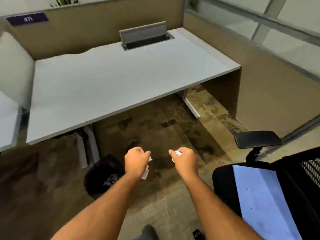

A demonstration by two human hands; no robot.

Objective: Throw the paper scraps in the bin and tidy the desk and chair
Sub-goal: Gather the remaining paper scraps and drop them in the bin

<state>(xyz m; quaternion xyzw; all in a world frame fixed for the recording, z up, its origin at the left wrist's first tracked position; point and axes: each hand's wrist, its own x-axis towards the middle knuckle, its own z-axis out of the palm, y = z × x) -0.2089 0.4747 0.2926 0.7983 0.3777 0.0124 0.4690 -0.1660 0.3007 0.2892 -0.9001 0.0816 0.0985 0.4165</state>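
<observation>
My left hand (136, 161) is closed around white paper scraps (146, 171) that poke out below the fist. My right hand (184, 159) is also closed on white paper scraps (178, 153). Both fists hover over the carpet in front of the grey desk (103, 87). A black bin (102, 175) with a dark liner stands on the floor under the desk's left part, just left of my left forearm. At the lower right is a black office chair (225, 179), and a white sheet of paper (259, 196) lies on its seat.
A raised grey cable flap (143, 34) sits at the desk's back edge. Tan partition walls (259, 80) enclose the desk behind and on the right. The chair's armrest (258, 138) juts out at right. My dark shoe (149, 231) shows at the bottom.
</observation>
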